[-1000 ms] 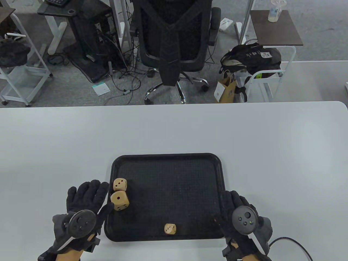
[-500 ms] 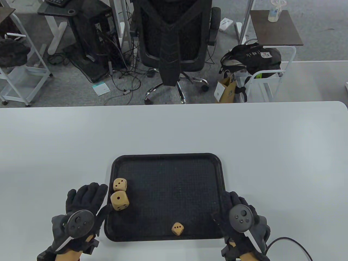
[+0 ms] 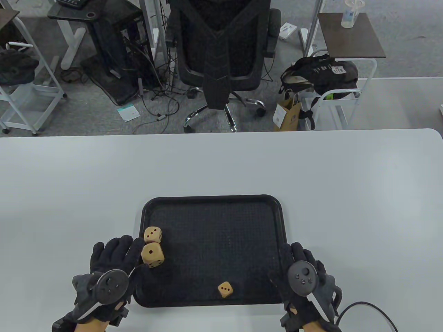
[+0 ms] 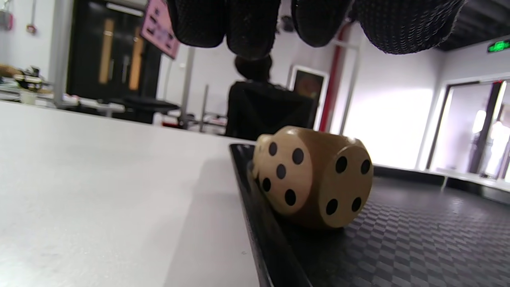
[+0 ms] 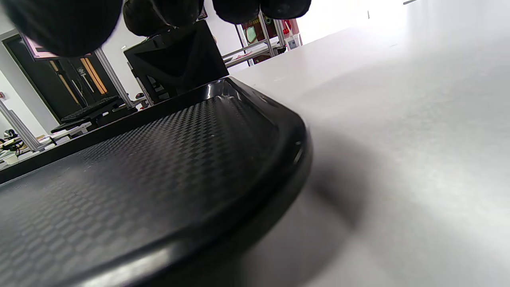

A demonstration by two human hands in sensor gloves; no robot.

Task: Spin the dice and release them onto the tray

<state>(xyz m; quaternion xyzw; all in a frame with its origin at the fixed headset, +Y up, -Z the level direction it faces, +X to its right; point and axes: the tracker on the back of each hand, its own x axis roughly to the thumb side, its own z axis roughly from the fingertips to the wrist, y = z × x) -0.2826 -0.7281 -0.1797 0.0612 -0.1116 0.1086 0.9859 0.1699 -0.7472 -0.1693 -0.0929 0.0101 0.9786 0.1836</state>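
Note:
A black tray lies near the table's front edge with three wooden dice on it. A big die and a small die stand against the left rim; another small die rests near the front rim. My left hand lies just left of the tray, fingers straight, fingertips beside the big die. In the left wrist view the big die sits below my fingertips, apart from them. My right hand rests at the tray's right rim, holding nothing.
The white table spreads wide beyond the tray. A cable trails from my right wrist at the front right. An office chair and a cart with a bag stand on the floor past the table's far edge.
The front small die rolled a little to the right and settled with another face up. My left hand slid right, closer to the big die. My right hand drifted slightly left.

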